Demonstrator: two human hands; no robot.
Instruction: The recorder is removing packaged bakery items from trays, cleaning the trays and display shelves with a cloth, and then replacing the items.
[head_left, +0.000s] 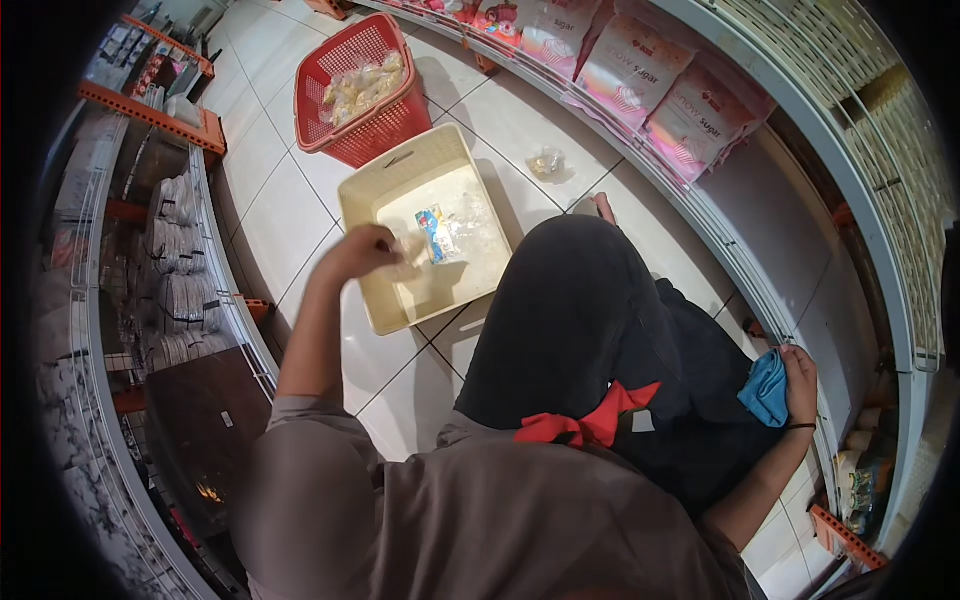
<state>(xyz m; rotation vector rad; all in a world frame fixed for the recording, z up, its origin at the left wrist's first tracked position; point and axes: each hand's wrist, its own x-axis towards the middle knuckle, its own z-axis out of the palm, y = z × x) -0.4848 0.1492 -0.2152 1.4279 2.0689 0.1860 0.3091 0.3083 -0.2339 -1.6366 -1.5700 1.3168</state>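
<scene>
My left hand (361, 251) is over the near-left side of a cream plastic basket (352, 217), fingers curled inward. A pale blur shows at its fingertips, too smeared to tell whether it is a held thing. On the basket's floor lies a flat, colourful printed packet (435, 234), with whitish smudges beside it. At the far right, my right hand (801, 384) grips a folded blue cloth (765, 390) beside my leg, close to the shelf edge.
Behind the cream basket stands a red plastic basket (367, 139) holding several small clear bags (364, 88) of yellowish contents. Another small clear bag (547, 163) lies on the tiled floor (495, 135). Wire shelves flank both sides, with snow sugar bags (634, 64) on the right and stacked goods (184, 255) on the left.
</scene>
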